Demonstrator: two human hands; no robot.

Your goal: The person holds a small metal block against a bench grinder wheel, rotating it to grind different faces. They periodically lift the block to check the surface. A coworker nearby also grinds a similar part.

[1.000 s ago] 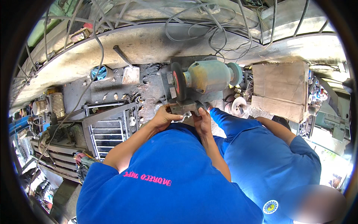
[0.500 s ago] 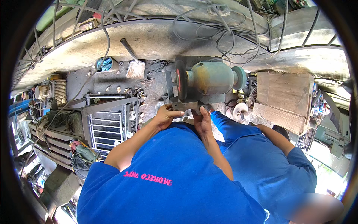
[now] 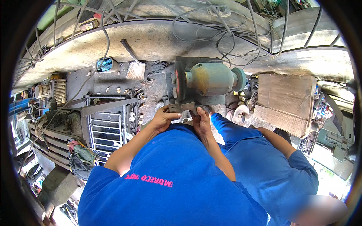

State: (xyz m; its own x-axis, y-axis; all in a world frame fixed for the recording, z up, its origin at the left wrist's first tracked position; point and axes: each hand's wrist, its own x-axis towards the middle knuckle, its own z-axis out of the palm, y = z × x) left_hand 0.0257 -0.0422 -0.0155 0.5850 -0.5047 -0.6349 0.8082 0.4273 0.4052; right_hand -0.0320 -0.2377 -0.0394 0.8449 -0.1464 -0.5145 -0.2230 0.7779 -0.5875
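A flat, dark metal piece [image 3: 182, 107] is held level between my two hands, just on the near side of a bench grinder [image 3: 212, 79]. My left hand [image 3: 163, 119] grips its left end, thumb pointing right along the near edge. At the right end my right hand [image 3: 201, 121] pinches it, thumb up. The far edge of the piece lies close to the grinder's dark left wheel [image 3: 180, 80], which has a red centre. I cannot tell whether they touch. A green wheel [image 3: 238, 79] sits on the grinder's right side.
A co-worker in blue [image 3: 264, 162] stands close on my right. Left of me are a metal grate frame [image 3: 107, 122] and a slatted machine [image 3: 51, 141]. A dustpan-like shovel [image 3: 135, 70] and a bucket [image 3: 109, 64] lie beyond; cardboard [image 3: 284, 101] is at right.
The whole view has shifted slightly, so the scene sits a little farther left. Both hands keep hold of the metal piece, which has slid slightly left relative to the wheel.
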